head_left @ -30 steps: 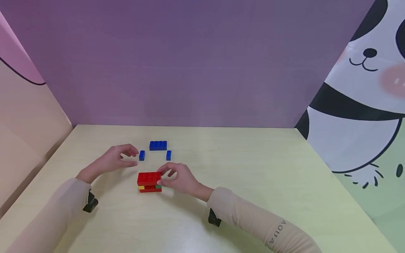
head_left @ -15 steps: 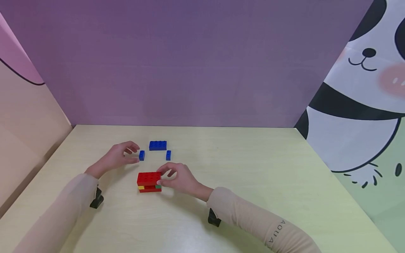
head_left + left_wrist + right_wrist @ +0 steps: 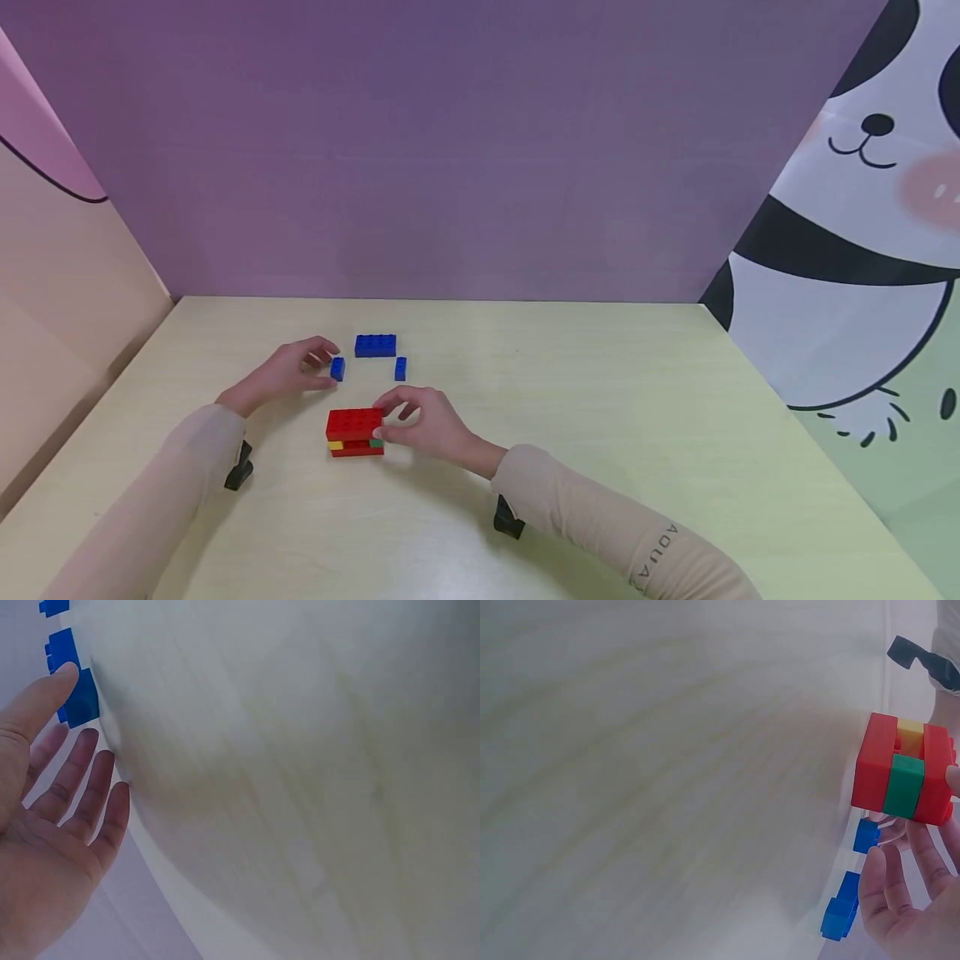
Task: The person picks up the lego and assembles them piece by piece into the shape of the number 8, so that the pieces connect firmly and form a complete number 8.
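Note:
A stack of toy bricks [image 3: 354, 423] stands on the table, with a red brick on top, a red one at the bottom, and yellow and green ones between. My right hand [image 3: 431, 425] holds its right end between thumb and fingers; the green brick [image 3: 904, 786] shows in the right wrist view. My left hand [image 3: 288, 371] is beside a small blue brick [image 3: 337, 369], thumb in front and fingers behind, loosely bent. In the left wrist view the thumb overlaps the blue bricks [image 3: 84, 705], and the other fingers are spread below them.
A larger blue brick [image 3: 375, 346] lies farther back, and another small blue brick [image 3: 401, 368] lies to the right. The pale wooden table [image 3: 600, 400] ends at a purple wall [image 3: 465, 167]. A panda picture [image 3: 840, 333] covers the right side.
My left hand has moved slightly right, its thumb and fingers coming around the left small blue brick. The right hand and the stack have stayed in place.

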A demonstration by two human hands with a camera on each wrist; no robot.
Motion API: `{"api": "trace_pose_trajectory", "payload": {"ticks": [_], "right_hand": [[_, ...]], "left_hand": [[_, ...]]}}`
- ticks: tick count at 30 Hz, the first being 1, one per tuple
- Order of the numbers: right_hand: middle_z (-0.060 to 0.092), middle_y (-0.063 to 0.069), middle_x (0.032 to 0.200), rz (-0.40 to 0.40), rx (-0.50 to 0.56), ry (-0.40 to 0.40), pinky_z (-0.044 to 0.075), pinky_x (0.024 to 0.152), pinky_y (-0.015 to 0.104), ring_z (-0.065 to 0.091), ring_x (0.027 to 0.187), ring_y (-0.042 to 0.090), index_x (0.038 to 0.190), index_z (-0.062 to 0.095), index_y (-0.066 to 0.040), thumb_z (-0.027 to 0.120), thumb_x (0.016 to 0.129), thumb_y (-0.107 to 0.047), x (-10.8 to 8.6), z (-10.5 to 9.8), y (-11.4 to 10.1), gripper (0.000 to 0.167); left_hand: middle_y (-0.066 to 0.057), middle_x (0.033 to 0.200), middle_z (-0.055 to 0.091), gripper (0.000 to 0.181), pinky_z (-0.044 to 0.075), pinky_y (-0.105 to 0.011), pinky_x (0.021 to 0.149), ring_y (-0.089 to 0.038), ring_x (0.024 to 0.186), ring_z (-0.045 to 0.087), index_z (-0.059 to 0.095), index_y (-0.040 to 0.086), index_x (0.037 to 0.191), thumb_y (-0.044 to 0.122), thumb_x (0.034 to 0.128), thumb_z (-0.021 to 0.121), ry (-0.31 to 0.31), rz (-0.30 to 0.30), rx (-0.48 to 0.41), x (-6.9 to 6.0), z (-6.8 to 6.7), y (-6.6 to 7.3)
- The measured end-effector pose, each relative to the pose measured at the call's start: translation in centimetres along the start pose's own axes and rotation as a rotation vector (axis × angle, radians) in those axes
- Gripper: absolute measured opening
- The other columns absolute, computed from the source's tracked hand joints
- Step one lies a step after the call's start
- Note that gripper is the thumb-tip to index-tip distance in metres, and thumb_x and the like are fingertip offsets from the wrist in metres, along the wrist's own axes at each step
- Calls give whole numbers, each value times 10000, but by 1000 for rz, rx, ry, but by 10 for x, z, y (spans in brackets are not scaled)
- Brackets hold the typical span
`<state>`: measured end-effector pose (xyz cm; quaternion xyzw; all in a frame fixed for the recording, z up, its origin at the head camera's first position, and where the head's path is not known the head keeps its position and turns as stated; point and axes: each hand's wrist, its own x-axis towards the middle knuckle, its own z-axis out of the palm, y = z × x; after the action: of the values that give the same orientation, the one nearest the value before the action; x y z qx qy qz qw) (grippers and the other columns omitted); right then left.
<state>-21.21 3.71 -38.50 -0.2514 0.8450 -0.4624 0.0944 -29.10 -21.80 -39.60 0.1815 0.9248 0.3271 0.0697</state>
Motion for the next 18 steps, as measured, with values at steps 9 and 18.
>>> {"api": "trace_pose_trajectory", "payload": {"ticks": [9, 18], "right_hand": [[649, 8, 1049, -16, 2, 1, 463, 731, 187, 578, 965, 205, 1059, 638, -125, 697, 802, -167, 0, 0, 2, 267], [649, 7, 1042, -8, 8, 5, 461, 731, 193, 577, 966, 205, 1055, 640, -127, 701, 799, -166, 0, 0, 1, 267]], "left_hand": [[-177, 1128, 565, 439, 478, -444, 897, -323, 1048, 532, 516, 40, 1186, 135, 798, 697, 4, -2, 26, 3, 3, 2], [-154, 1102, 571, 386, 479, -432, 895, -308, 1035, 533, 532, 43, 1138, 147, 804, 693, 7, 3, 17, 5, 4, -1]]}}
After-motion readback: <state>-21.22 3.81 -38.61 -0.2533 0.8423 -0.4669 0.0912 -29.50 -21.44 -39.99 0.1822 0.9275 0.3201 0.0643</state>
